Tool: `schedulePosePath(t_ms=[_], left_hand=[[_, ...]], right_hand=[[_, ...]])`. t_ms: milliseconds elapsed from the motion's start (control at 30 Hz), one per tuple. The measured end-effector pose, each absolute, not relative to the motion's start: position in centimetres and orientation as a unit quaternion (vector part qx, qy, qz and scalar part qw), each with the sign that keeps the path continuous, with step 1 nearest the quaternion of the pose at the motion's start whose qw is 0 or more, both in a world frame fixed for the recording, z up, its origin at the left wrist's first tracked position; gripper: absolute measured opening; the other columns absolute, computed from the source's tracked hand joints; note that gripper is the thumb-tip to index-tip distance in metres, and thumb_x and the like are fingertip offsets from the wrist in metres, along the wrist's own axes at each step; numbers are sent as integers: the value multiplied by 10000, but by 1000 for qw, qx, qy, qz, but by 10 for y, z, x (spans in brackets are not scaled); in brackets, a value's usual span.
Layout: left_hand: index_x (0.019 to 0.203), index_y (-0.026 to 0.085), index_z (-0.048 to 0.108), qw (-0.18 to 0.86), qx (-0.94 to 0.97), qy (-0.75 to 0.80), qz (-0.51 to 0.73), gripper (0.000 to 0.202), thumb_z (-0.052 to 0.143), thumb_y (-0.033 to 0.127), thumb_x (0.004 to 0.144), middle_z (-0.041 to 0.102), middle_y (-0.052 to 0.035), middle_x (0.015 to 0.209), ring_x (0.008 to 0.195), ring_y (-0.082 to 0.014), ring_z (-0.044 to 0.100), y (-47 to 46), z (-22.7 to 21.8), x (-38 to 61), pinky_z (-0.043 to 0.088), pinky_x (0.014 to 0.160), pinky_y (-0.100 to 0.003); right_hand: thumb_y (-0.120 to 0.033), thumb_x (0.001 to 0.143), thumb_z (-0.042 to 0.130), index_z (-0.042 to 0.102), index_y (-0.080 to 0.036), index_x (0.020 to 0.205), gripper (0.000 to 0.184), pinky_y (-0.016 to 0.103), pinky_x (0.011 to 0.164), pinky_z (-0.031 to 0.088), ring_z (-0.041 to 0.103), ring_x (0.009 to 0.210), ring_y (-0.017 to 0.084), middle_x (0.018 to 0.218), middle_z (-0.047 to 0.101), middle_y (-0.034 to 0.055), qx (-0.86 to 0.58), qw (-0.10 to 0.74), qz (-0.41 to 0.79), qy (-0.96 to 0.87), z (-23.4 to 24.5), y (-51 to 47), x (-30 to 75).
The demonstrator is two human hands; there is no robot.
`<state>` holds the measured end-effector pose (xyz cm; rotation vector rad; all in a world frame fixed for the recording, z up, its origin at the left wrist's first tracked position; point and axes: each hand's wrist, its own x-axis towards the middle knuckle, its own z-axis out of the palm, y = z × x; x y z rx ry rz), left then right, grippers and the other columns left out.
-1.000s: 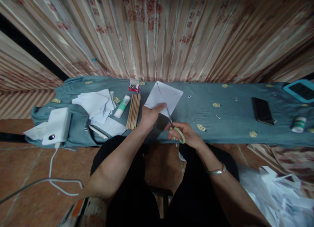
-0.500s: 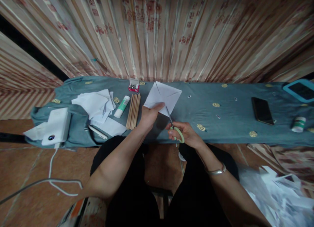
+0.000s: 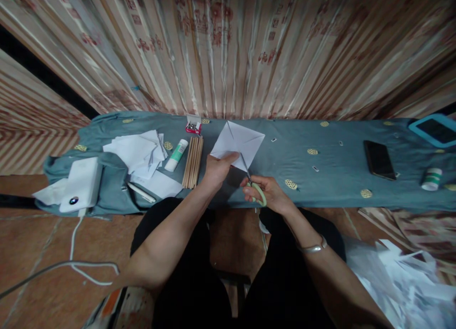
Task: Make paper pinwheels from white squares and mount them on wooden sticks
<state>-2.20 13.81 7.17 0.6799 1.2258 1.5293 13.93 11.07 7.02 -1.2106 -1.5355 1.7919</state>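
Observation:
A square sheet of white paper (image 3: 245,138), creased or slit from its corners toward the middle, is held over the cloth. My left hand (image 3: 218,170) pinches its lower left side, thumb on top; the fingers beneath are hidden. In my right hand (image 3: 267,192) is a pair of scissors (image 3: 257,191) with light green handles. Their blades lie at the paper's lower corner and point toward its centre. Left of the paper lie a row of wooden sticks (image 3: 193,163), a glue stick (image 3: 176,155) and a small red box of metal pins (image 3: 193,126).
Stacked white paper sheets (image 3: 137,151), a white pen (image 3: 141,192) and a white power bank (image 3: 81,184) with a cable lie left on the blue-green cloth (image 3: 335,172). A phone (image 3: 379,160), another tube (image 3: 432,179) and a blue-framed tablet (image 3: 436,130) lie right. Paper scraps (image 3: 409,277) fill a bag at lower right.
Hardly anything differs. The paper's top corner sits slightly lower in the picture, and the whole view has shifted a little. Both hands keep their hold.

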Motion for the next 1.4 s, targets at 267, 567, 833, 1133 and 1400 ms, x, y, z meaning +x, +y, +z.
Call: schedulePosePath(t_ms=[267,567,833,1133,1400], left_hand=[[669,148,668,507,278,520,628,242,799,284,517,679,-32,680,608,-173,612,138,72,-21,465,575,-278],[674,147,666,513,289,511,626,256,805,284,507,680,-31,684,626,-184,617,135,73,-20,474,609,-298],[671,148,661,511,291,517,622,280,813,293,486,658,-19,665,608,-171,591,136,72,-19,460,602,-293],[693,132,670,508,304,509,625,254,796,265,517,676,-18,663,597,-161,605,136,68,-19,479,584,-272],[693,126,668,517,301,496,630,251,799,254,521,666,-13,661,594,-155,601,137,67,-20,481,581,-272]], right_hand=[[-551,597,830,671,-181,771,439,216,495,431,556,510,95,565,618,-27,-442,247,651,-565,67,111,140],[-547,626,816,678,-183,785,420,216,498,441,566,524,97,578,618,-25,-439,253,643,-574,64,112,141],[-528,636,820,683,-176,789,407,207,484,416,547,515,89,564,609,-29,-439,258,646,-568,59,113,143],[-543,605,830,674,-169,737,427,214,467,392,521,483,87,536,597,-22,-445,263,642,-567,65,113,141],[-535,587,838,673,-170,700,416,212,443,377,497,451,78,514,574,-33,-449,278,632,-567,64,114,140]])
